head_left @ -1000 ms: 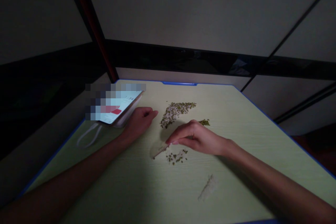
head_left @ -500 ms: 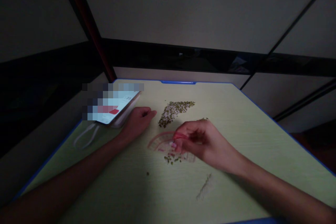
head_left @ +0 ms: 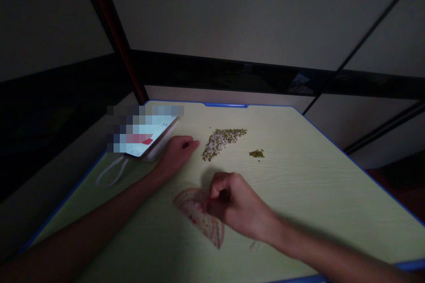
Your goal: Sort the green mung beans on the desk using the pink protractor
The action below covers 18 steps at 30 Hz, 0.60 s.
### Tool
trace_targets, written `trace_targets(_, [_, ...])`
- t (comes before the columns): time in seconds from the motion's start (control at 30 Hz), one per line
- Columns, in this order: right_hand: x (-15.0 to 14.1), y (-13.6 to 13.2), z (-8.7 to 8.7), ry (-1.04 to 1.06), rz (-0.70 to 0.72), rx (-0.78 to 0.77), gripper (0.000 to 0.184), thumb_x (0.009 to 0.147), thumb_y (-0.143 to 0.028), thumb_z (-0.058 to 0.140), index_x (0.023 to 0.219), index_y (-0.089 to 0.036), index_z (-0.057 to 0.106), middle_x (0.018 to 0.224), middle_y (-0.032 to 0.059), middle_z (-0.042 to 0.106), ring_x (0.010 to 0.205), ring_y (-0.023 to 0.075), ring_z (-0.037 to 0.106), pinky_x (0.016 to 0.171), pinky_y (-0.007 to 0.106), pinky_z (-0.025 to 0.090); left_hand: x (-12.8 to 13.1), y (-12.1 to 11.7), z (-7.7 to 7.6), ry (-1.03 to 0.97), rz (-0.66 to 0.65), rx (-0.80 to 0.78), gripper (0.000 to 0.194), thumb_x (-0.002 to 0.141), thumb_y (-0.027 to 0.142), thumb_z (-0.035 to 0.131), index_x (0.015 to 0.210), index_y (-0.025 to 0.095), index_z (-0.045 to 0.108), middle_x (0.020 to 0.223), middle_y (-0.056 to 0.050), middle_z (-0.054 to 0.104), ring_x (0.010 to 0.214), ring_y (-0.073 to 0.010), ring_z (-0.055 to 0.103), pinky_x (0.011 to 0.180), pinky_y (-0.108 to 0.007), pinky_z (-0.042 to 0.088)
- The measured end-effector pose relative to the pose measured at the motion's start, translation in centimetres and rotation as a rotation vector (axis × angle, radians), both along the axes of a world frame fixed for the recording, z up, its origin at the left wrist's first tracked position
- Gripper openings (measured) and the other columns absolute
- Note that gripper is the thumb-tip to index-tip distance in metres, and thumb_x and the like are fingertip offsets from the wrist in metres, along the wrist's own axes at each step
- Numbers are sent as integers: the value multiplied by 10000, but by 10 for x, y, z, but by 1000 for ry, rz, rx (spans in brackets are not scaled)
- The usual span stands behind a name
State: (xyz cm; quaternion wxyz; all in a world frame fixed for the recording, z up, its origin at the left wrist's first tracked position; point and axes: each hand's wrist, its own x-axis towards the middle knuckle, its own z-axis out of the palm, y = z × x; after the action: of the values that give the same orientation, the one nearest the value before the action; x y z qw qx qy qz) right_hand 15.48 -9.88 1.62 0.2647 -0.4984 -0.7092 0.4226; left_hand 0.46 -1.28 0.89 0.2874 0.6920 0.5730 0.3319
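My right hand [head_left: 237, 203] pinches a see-through protractor [head_left: 199, 219] with pink-red markings. The protractor is tilted and slightly blurred, its straight edge facing the lower left. My left hand [head_left: 179, 150] rests curled on the table beside the phone, with nothing visible in its fingers. Beyond the hands lies a long heap of small green beans mixed with white grains [head_left: 222, 141]. To its right is a small pile of green beans [head_left: 256, 154]. A few pale grains [head_left: 256, 245] show by my right wrist, partly hidden by it.
A lit phone [head_left: 149, 135], partly pixelated, leans on a pale object at the table's left edge, and a white strap loop [head_left: 111, 172] hangs from there. The pale table [head_left: 292, 181] has a blue rim. Cabinet panels [head_left: 232, 13] stand directly behind it.
My right hand has drawn the protractor nearer and to the left, turning it. The small bean pile at right is uncovered. Loose beans seen under the protractor no longer show. My left hand stays put.
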Motion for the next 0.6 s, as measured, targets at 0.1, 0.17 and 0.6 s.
trace_targets(0.1, [13,1,0,1,-67,-17,216,612,-133,561,444,-158,428,532,-23,437,520,84,405,490,229,291,0,1,0,-4,-6,4,324,708,315,405,423,205,296,386,67,308,426,-90,316,472,-245,255])
trace_targets(0.17, [22,2,-1,22,-92,-57,235,621,-159,557,434,-162,414,534,-18,430,511,86,399,479,232,284,0,1,0,0,-8,7,327,705,313,406,416,204,300,381,66,310,425,-90,317,471,-244,253])
trace_targets(0.6, [71,27,19,279,32,-186,214,648,-270,649,553,-132,514,488,-42,474,442,47,374,431,188,274,1,-1,3,36,32,-19,344,700,321,436,402,202,309,365,60,315,411,-91,316,452,-244,247])
